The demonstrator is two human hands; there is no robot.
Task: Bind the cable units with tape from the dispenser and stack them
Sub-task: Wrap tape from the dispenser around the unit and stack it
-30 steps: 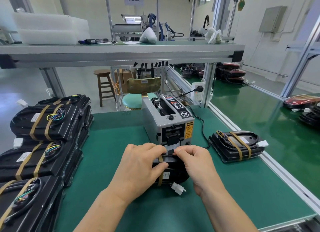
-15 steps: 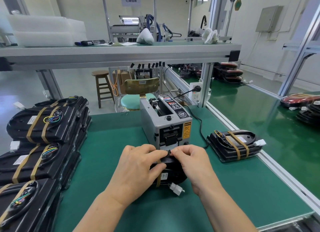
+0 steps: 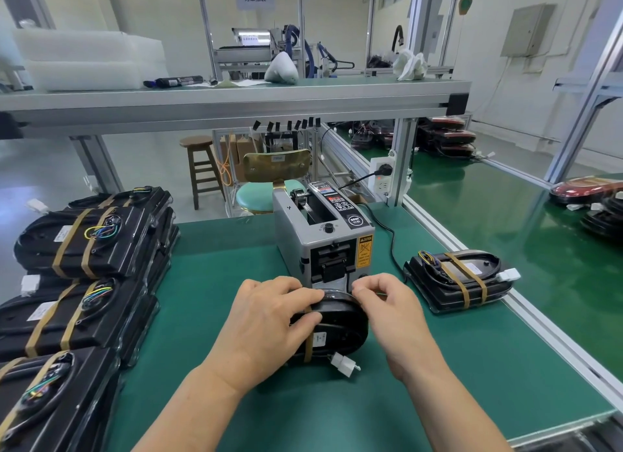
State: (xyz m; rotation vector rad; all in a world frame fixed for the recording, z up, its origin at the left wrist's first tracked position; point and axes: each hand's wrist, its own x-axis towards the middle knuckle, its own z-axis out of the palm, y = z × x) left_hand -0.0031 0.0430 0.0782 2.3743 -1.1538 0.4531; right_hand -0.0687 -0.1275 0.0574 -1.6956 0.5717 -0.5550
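Gripping one cable unit point(image 3: 337, 328), left hand point(image 3: 266, 320), one dispenser point(image 3: 323, 239) (grey)

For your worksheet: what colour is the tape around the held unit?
The tape is tan; head view.

Wooden stool point(image 3: 201, 168) beside green-seated chair point(image 3: 276, 164); white foam blocks point(image 3: 84, 60) on upper shelf point(image 3: 236, 96).

Bright even light, sharp, edges fisheye-bent.
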